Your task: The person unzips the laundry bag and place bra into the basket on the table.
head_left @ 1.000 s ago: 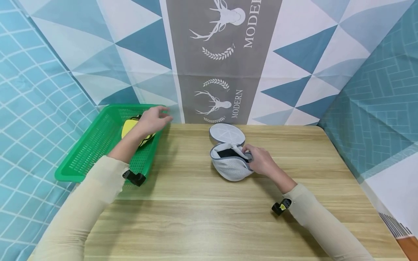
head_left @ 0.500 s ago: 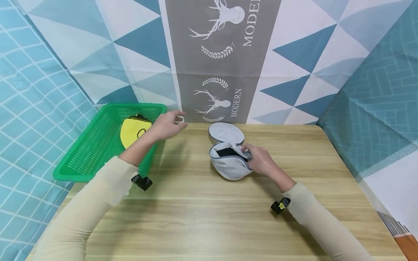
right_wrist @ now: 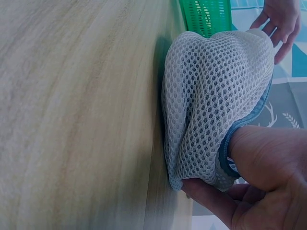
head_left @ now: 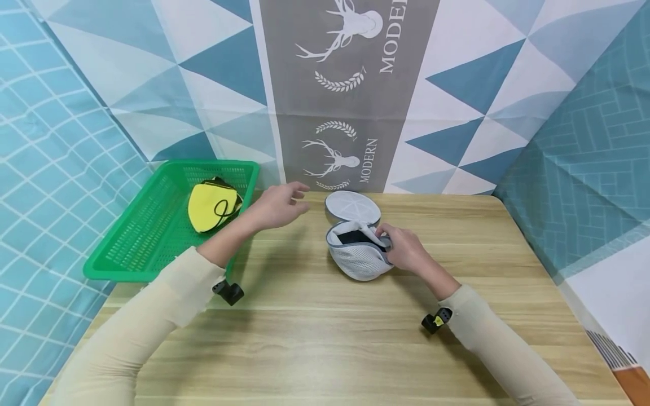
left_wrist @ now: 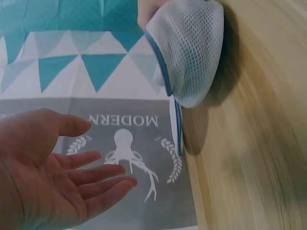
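A white mesh laundry bag with grey-blue edging stands on the table, its round lid flipped back toward the wall. Inside its mouth lies something black, mostly hidden. My right hand grips the bag's right rim; in the right wrist view, the thumb is at the edging and fingers curl under the mesh. Held in the air between basket and bag, my left hand has nothing in it. Its fingers are loosely extended in the left wrist view, apart from the bag.
A green plastic basket stands at the table's left side. In it lies a yellow fabric item with black trim and a black loop, kind unclear. Printed cloth walls rise behind the wooden table and at both sides.
My left hand has moved right, from above the basket toward the bag, uncovering more of the yellow item. My right hand and the bag stay in place.
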{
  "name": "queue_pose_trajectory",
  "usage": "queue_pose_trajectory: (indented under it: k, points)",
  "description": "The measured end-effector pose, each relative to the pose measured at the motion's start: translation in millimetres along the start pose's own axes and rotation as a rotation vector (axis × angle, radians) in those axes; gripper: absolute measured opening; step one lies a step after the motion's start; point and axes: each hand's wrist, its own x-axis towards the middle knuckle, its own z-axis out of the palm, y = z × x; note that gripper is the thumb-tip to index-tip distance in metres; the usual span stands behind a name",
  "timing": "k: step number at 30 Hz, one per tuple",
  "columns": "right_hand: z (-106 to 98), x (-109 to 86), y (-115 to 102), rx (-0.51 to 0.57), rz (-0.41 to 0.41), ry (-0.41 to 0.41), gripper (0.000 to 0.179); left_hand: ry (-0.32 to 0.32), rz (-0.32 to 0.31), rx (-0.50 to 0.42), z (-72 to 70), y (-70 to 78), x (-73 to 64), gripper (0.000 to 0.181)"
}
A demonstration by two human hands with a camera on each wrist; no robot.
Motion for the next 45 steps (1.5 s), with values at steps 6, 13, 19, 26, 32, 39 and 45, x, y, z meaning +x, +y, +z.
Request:
queue_pose_trajectory:
  k: [6, 13, 19, 26, 32, 39, 45]
  points:
    - [2.0, 0.3, 1.9, 0.011, -0.011, 0.005, 0.058, -0.016, 0.023, -0.006, 7.6, 6.8, 0.2, 0.055]
    - [2.1, 0.7, 2.3, 0.018, 0.002, -0.007, 0.058, -0.025, 0.042, 0.02, 12.0, 12.9, 1.6, 0.055]
    - [0.4, -0.8, -0.2, 0.011, 0.003, -0.01, 0.058, -0.034, 0.067, -0.004, 15.6, 19.4, 3.6, 0.054]
    - [0.0, -1.8, -1.9, 0.012, 0.01, -0.007, 0.058, 0.019, 0.096, -0.054, 27.7, 22.2, 5.8, 0.047]
    - [-1.0, -1.8, -1.7, 0.007, 0.005, 0.0, 0.057, 0.062, 0.136, -0.08, 39.8, 21.2, 6.5, 0.042]
    - [-0.7, -2.1, -0.8, 0.004, -0.001, 0.001, 0.058, 0.078, 0.178, -0.09, 52.1, 21.5, 6.7, 0.038]
    - [-1.4, -2.1, -1.2, 0.005, 0.0, 0.002, 0.058, 0.097, 0.22, -0.111, 62.7, 23.7, 7.0, 0.031]
